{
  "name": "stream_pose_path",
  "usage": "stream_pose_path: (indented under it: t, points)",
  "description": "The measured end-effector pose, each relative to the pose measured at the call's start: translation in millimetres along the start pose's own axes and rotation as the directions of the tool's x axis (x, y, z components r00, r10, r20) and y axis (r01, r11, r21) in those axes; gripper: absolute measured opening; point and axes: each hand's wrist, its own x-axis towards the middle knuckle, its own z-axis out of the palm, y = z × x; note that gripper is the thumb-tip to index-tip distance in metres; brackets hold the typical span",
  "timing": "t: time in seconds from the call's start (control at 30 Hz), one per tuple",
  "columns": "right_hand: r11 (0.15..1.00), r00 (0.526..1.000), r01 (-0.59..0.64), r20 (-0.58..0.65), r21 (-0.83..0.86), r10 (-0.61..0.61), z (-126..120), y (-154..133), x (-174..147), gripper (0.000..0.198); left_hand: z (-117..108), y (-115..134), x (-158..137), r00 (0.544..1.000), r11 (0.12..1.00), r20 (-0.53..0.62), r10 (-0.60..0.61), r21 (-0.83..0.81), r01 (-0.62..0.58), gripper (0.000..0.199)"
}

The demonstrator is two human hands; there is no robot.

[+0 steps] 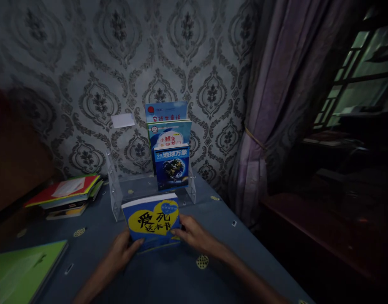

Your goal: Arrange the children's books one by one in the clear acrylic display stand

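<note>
A blue book point(152, 242) with a yellow heart and black characters on its cover is held between both hands, tilted back, in front of a clear plastic tiered rack point(114, 185). My left hand point(122, 247) grips its lower left side, thumb on the cover. At the right edge my right hand point(192, 232) is closed on the same book, thumb over the front. Three books stand in tiers at the rack's right side: a dark blue Earth book point(172, 173), a green-blue book point(170, 131) behind it and a light blue book point(166, 109) at the back.
A stack of books point(70, 192) with a red one on top lies at the table's left. A green book point(29, 266) lies nearer, at the lower left. Patterned wallpaper point(99, 101) rises behind the blue tablecloth point(231, 245). A tied purple curtain point(260, 114) hangs at the right.
</note>
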Motion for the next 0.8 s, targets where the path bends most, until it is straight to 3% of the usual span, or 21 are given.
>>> stream_pose_path:
  t: [0.3, 0.5, 0.67, 0.8]
  points:
    - [0.998, 0.997, 0.057, -0.059, 0.027, -0.055, -7.9, 14.3, 11.6, 0.035, 3.1, 9.8, 18.7, 0.997, 0.991, 0.053, 0.055, 0.115, -0.061, 0.033]
    - [0.994, 0.987, 0.097, -0.124, -0.044, -0.102, -11.0, 28.6, 20.1, 0.039, 2.0, 24.9, 33.5, 0.993, 0.993, 0.092, 0.08, 0.085, -0.088, 0.025]
    - [0.987, 0.959, 0.138, -0.236, -0.084, -0.154, -35.6, 36.2, 43.0, 0.046, -0.2, 52.5, 64.3, 0.977, 0.97, 0.108, 0.185, 0.138, -0.199, 0.024]
    - [0.966, 0.937, 0.212, -0.25, -0.146, -0.243, -68.6, 15.5, 61.5, 0.046, -5.9, 79.1, 96.7, 0.945, 0.924, 0.129, 0.3, 0.205, -0.322, 0.023]
